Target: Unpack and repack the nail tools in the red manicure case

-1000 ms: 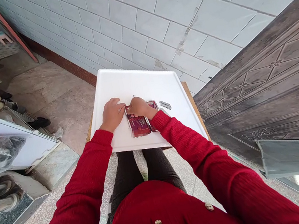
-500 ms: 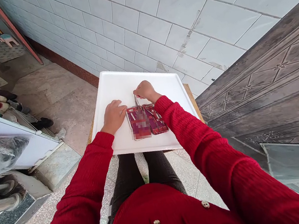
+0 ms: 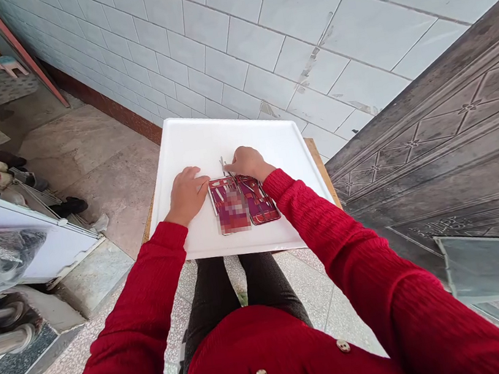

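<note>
In the head view, the right hand (image 3: 247,162) has drawn slightly sideways, away from the left hand (image 3: 186,196), compared with half a second ago, when it pinched a slim metal piece over the case's far edge. A silvery metal tool (image 3: 223,165) now shows just beside its fingertips, on the side towards the left hand. The right fingers are bent close together; whether they grip anything cannot be told. The left hand lies as before, fingers loosely parted, thumb at the near corner of the open red case (image 3: 265,216). The case is spread on the white tray (image 3: 188,146), bodyward of the right hand and just beside the left, one half partly blurred out, the other holding slim tools below the right wrist.
</note>
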The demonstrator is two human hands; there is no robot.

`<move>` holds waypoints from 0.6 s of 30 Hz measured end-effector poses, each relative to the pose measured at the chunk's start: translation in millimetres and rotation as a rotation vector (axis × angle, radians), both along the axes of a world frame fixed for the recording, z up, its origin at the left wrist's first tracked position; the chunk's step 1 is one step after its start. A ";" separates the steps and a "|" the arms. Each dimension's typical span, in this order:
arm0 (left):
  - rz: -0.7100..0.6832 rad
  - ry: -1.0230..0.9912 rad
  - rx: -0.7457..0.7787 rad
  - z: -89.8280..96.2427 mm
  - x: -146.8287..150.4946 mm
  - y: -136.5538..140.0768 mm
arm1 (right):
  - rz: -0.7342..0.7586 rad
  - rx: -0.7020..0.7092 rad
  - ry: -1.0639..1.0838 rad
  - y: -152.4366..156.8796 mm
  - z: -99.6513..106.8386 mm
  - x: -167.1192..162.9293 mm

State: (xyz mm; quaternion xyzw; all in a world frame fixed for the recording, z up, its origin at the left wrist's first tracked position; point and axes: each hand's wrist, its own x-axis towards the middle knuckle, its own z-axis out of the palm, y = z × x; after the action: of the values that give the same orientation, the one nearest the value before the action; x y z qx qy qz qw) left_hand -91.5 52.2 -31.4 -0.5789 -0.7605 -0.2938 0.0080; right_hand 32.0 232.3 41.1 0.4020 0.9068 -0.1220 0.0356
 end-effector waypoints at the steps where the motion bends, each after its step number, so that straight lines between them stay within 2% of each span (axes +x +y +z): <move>1: 0.002 -0.001 0.001 0.3 0.2 0.1 | 0.010 0.015 -0.026 -1.3 -0.2 0.0; 10: -0.025 -0.013 0.017 4.6 1.5 -0.2 | 0.009 0.028 0.010 -11.8 -0.6 -12.8; 14: -0.034 0.004 0.031 4.3 1.9 -0.2 | 0.072 0.090 0.034 -31.2 9.6 2.3; 18: -0.042 0.018 0.043 3.2 2.8 -0.4 | 0.182 0.031 -0.077 -61.4 14.4 21.3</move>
State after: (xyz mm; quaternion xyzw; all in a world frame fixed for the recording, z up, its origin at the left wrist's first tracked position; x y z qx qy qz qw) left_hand -88.7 51.8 -28.3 -0.5973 -0.7415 -0.3049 0.0212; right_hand 53.2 170.9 55.5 0.3226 0.9394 -0.0885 0.0751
